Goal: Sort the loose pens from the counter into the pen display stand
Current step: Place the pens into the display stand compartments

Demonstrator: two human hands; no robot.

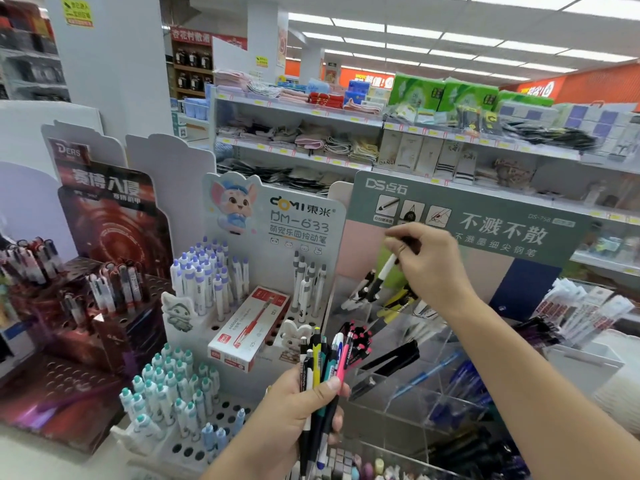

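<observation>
My left hand [298,407] is low in the middle, shut on a bundle of loose pens [323,358] in black, yellow, teal, blue and pink, tips pointing up. My right hand [429,265] is raised over the upper tier of a clear acrylic pen display stand [408,386]. It pinches a white pen with a black tip [381,277], slanted down into that tier among other white, black and yellow pens. Lower tiers of the stand hold black and blue pens.
A white perforated stand [221,407] with purple-capped and teal-capped pens stands to the left, a red-and-white pen box [247,329] lying on it. A dark red display [104,299] is further left. Packaged goods [581,311] lie at right. Store shelves run behind.
</observation>
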